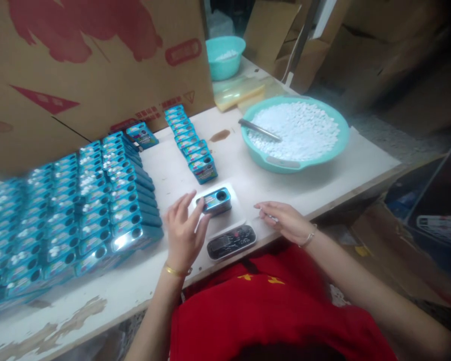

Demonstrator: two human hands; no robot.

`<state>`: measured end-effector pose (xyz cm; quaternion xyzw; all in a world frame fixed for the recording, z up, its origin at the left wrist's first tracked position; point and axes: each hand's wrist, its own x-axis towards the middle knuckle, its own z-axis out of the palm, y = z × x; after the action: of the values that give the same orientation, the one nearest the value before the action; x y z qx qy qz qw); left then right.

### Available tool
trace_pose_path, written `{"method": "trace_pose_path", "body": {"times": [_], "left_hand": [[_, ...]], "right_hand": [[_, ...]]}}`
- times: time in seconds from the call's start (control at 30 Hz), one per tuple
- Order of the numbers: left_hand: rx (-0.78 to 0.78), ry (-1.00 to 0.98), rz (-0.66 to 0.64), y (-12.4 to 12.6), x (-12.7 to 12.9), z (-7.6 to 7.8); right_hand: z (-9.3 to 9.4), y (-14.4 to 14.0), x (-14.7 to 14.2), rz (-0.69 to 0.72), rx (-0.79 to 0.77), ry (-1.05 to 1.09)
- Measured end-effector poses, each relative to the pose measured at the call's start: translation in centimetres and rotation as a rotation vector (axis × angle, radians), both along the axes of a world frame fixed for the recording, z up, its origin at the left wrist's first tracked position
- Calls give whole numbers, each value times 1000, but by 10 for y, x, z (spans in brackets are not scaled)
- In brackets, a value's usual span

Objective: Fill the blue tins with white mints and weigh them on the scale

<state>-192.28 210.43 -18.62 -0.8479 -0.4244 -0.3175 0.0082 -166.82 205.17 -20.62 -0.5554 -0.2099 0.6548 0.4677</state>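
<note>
A small blue tin (217, 201) with a round dark hole in its top rests on the white plate of a digital scale (231, 242). My left hand (186, 225) is at the tin's left end, fingers spread; a fingertip overlaps its edge, though I cannot tell if it presses on it. To the right of the scale, my right hand (283, 219) is curled, with a few white pellets showing at its fingers. Beyond it stands a turquoise basin (263, 161) heaped with white pellets, a metal scoop or spoon (259, 130) lying on top.
Many blue tins (131, 215) stand packed in rows on the left, some with white pellets on top. Another row of tins (191, 145) runs behind the scale. A large cardboard box (97, 75) walls off the back; a second turquoise basin (225, 67) sits beyond it.
</note>
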Motion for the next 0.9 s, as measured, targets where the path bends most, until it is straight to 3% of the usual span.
{"method": "trace_pose_path", "body": {"times": [0.2, 0.33, 0.43, 0.57, 0.77, 0.9], "left_hand": [[-26, -7, -74, 5, 23, 2], [-36, -103, -32, 7, 18, 5], [-51, -169, 33, 5, 5, 5], [-92, -195, 93, -1, -13, 0], [-126, -210, 135, -5, -22, -11], [-125, -221, 147, -7, -25, -11]], "right_hand": [[58, 35, -25, 233, 221, -122], [78, 63, -43, 405, 276, -234], [86, 73, -51, 518, 264, -380], [87, 76, -53, 539, 277, -493], [81, 78, -55, 509, 253, -435], [83, 77, -51, 419, 261, -263]]}}
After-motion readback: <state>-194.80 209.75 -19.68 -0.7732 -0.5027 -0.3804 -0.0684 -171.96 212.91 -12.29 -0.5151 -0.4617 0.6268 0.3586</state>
